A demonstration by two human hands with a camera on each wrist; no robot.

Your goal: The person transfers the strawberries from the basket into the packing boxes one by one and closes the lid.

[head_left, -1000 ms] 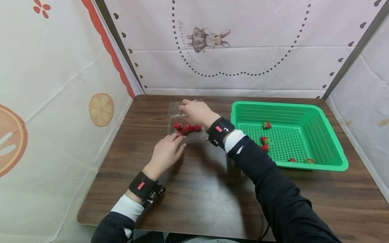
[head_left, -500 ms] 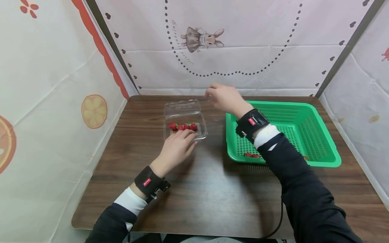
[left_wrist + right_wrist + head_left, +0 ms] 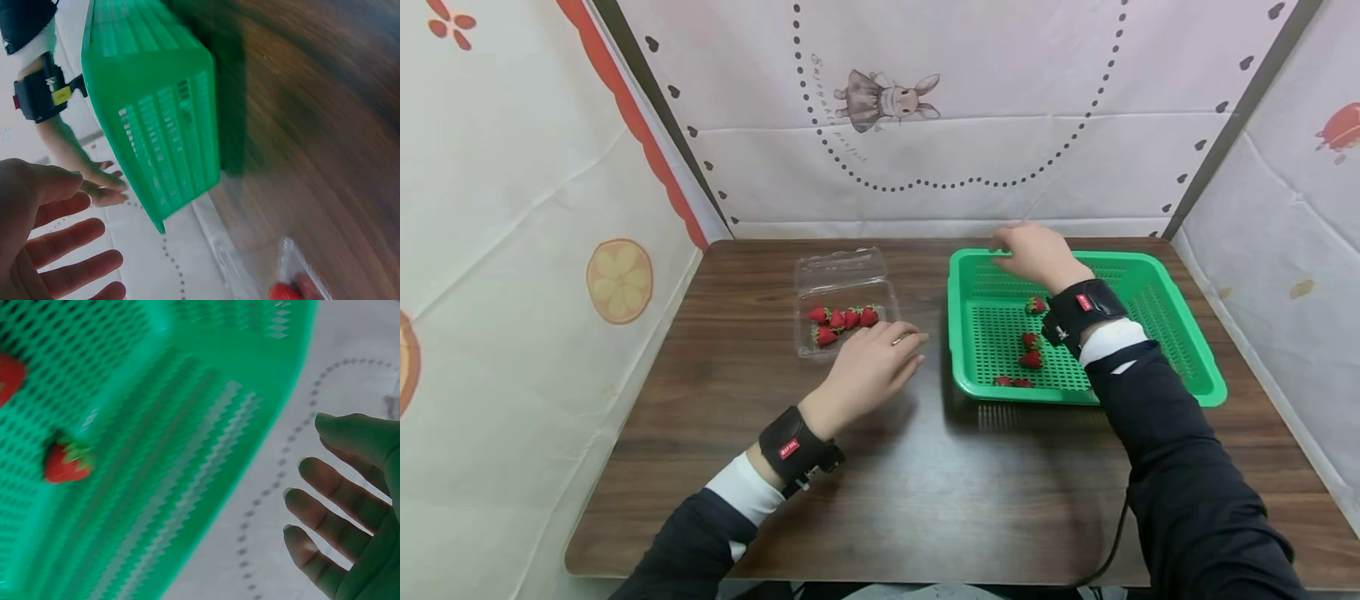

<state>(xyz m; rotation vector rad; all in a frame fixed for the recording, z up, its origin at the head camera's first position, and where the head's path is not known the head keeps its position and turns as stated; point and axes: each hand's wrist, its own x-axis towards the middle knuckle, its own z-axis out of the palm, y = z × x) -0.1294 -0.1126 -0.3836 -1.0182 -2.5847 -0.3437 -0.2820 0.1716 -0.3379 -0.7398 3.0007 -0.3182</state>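
Right hand [image 3: 1033,252] empty, fingers spread, above far-left corner of green basket [image 3: 1180,360]; nearest strawberry [image 3: 1036,306] just below wrist; left hand [image 3: 872,371] flat, touching clear box [image 3: 842,304] near edge; bare table [image 3: 925,467] behind.

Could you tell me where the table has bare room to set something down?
The wide strip of table in front of the box and green basket is bare. The gap between them is narrow; the left hand rests there. The right hand hovers above the basket's far edge.
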